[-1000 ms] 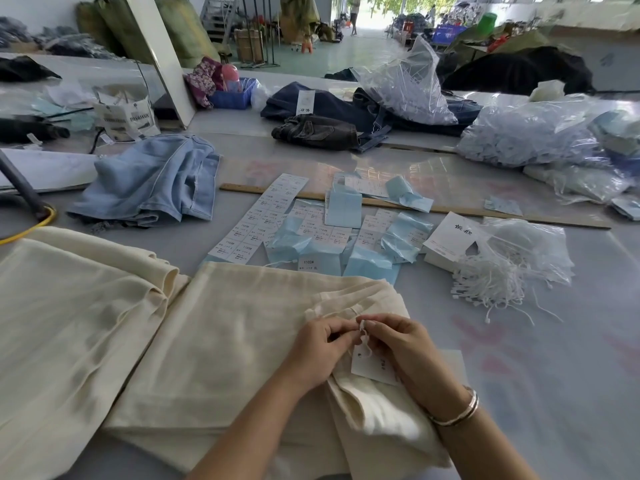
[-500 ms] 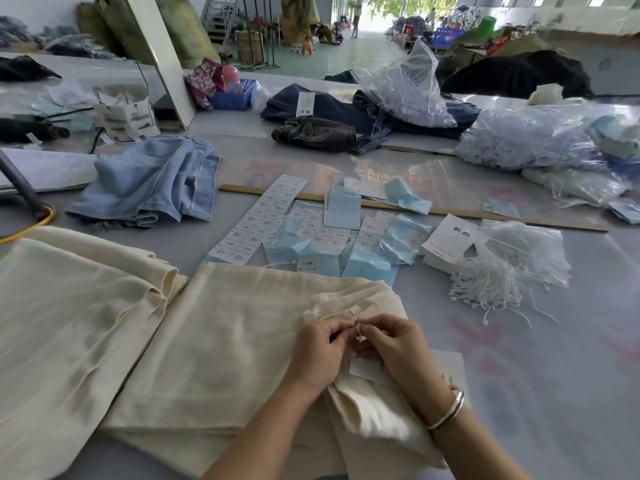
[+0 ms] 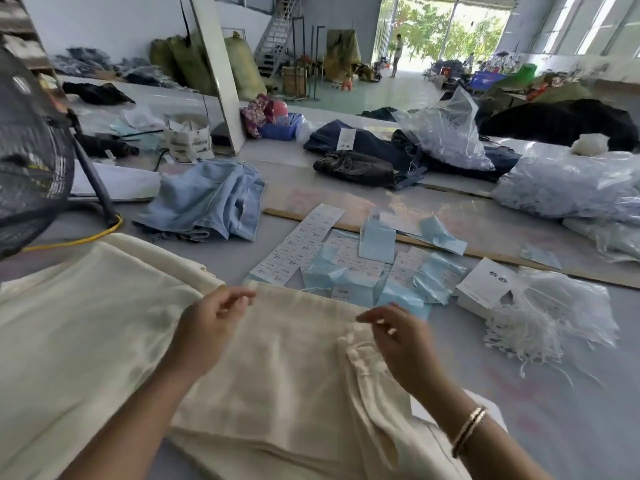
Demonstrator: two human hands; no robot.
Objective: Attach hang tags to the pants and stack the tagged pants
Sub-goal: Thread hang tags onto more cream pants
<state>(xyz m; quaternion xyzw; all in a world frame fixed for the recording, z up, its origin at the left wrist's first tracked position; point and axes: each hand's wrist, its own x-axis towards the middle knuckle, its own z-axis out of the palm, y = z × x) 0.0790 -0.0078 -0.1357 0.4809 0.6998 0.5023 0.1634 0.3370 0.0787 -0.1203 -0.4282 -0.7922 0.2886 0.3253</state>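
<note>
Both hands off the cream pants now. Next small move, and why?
Probably take hold of the folded cream pants and shift them onto the cream stack at left. Both the left hand and right hand hover open above the fabric, and a white hang tag shows by the right wrist.

Single head-worn view, angled forward and down.
The cream pants [image 3: 277, 368] are seen close at 6 o'clock; the open doorway [image 3: 446, 32] is seen far off at 12 o'clock.
</note>
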